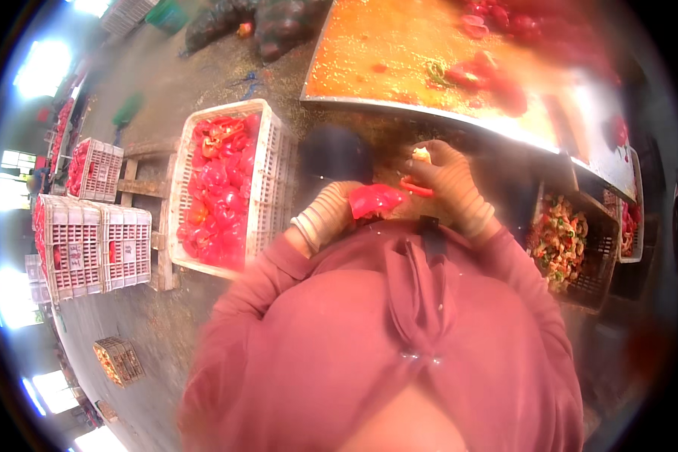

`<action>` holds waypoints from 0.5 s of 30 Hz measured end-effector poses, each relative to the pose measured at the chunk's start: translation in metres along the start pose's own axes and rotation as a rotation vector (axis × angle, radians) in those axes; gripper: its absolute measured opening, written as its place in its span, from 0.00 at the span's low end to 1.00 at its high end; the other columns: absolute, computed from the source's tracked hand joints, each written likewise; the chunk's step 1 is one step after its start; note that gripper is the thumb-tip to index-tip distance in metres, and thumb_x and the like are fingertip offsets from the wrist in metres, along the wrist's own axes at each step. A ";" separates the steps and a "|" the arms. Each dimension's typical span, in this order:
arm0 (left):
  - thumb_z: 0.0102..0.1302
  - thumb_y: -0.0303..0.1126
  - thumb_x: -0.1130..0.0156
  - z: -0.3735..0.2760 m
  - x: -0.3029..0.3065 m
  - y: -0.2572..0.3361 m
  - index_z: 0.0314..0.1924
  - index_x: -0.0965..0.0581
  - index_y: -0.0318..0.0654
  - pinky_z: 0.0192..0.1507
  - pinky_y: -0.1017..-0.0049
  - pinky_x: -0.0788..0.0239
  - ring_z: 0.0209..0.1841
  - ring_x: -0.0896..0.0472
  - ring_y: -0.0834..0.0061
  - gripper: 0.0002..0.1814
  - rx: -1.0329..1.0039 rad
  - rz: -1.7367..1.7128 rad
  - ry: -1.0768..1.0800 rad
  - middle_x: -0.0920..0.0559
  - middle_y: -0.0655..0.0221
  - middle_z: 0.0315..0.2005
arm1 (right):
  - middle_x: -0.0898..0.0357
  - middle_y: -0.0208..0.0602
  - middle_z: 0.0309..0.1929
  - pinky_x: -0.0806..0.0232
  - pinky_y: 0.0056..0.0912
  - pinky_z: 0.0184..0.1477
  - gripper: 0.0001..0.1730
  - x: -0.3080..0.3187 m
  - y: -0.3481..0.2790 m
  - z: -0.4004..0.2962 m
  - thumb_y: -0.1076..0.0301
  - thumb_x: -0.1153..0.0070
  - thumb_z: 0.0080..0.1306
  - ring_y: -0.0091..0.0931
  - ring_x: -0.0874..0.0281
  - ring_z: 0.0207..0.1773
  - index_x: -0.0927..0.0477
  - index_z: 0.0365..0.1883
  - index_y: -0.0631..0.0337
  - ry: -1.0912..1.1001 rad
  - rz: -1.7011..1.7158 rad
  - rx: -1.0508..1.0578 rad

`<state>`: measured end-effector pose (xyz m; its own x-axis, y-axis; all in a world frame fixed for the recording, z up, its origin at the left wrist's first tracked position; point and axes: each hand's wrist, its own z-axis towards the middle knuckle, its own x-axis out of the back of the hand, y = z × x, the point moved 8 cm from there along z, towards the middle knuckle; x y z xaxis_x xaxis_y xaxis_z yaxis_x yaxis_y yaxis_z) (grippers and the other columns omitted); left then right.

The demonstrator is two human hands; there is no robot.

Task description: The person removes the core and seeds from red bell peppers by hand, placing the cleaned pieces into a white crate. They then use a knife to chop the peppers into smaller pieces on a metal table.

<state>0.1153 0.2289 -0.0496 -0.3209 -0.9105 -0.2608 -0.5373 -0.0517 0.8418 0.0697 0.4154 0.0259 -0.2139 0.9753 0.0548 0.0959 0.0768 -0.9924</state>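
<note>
My left hand (332, 208), in a striped glove or wrap, grips a hollowed red pepper (376, 200) in front of my waist. Just right of it, my right hand (451, 183) pinches a pale pepper core (422, 154) between thumb and fingers. A narrow red object (416, 187) sticks out below the right fingers; whether it is a tool's handle or a strip of pepper, I cannot tell. The two hands are a short gap apart.
A white plastic crate (265, 186) of red peppers stands to the left. Ahead is a metal-edged table (373, 56) with seeds and red peppers. At right, a dark crate (602, 254) contains cores. Stacked crates (93, 246), a wooden pallet (164, 226) and mesh sacks (282, 28) lie farther off.
</note>
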 end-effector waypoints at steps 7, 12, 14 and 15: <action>0.70 0.34 0.40 -0.027 -0.029 0.071 0.45 0.21 0.38 0.25 0.84 0.36 0.25 0.26 0.87 0.09 -0.243 0.190 -0.025 0.18 0.73 0.30 | 0.18 0.35 0.33 0.28 0.26 0.38 0.17 -0.008 0.007 -0.009 0.67 0.35 0.60 0.23 0.20 0.34 0.21 0.45 0.68 0.012 0.299 -0.251; 0.65 0.37 0.37 -0.047 -0.011 0.107 0.46 0.24 0.33 0.28 0.78 0.31 0.28 0.24 0.77 0.15 -0.224 -0.206 -0.084 0.21 0.68 0.29 | 0.19 0.34 0.32 0.28 0.27 0.40 0.19 0.047 0.040 0.014 0.67 0.35 0.59 0.23 0.20 0.35 0.20 0.46 0.67 0.370 0.273 -0.217; 0.59 0.30 0.35 -0.027 -0.049 0.080 0.42 0.21 0.32 0.39 0.70 0.25 0.36 0.18 0.66 0.12 0.032 0.368 -0.199 0.16 0.59 0.40 | 0.18 0.34 0.33 0.27 0.27 0.42 0.20 0.013 -0.004 0.011 0.67 0.33 0.58 0.23 0.20 0.37 0.20 0.47 0.66 0.173 -0.086 0.100; 0.59 0.30 0.35 -0.023 -0.053 0.084 0.41 0.20 0.33 0.37 0.69 0.26 0.34 0.18 0.68 0.11 -0.095 0.554 -0.157 0.16 0.60 0.37 | 0.18 0.33 0.34 0.27 0.27 0.43 0.21 -0.006 -0.029 0.003 0.67 0.33 0.58 0.23 0.19 0.37 0.20 0.48 0.66 0.072 -0.262 0.273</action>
<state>0.1053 0.2634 0.0465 -0.6498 -0.7409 0.1698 -0.1865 0.3719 0.9094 0.0656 0.4063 0.0540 -0.1271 0.9427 0.3085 -0.2173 0.2770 -0.9360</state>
